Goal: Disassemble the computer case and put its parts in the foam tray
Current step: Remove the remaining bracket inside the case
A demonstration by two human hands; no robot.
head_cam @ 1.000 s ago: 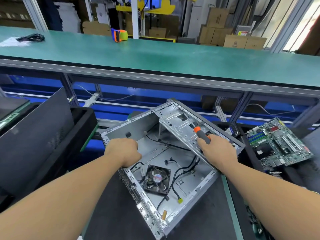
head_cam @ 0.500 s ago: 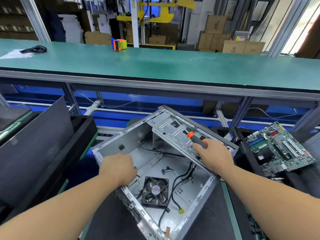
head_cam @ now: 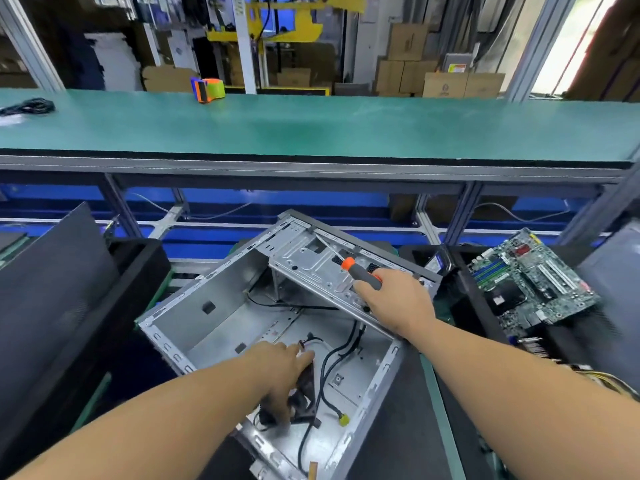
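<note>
From the head view, the open silver sheet-metal computer case [head_cam: 221, 317] lies tilted on a dark mat [head_cam: 391, 427] in the near middle, its open side up. The left hand [head_cam: 277, 367] reaches down inside the case, its fingers bent around the black square cooling fan [head_cam: 304, 396] on the case floor, thumb at the fan's near edge. The fan sits directly under those fingers, with black cables [head_cam: 329, 358] running just to its right. The right hand [head_cam: 394, 299] grips a grey-and-orange-handled screwdriver [head_cam: 360, 270], fingers clenched round the handle. Its shaft points far-left over the perforated metal drive bracket [head_cam: 311, 261] at the case's far right. A green motherboard [head_cam: 533, 278] rests in a black foam tray [head_cam: 481, 317] to the right.
</note>
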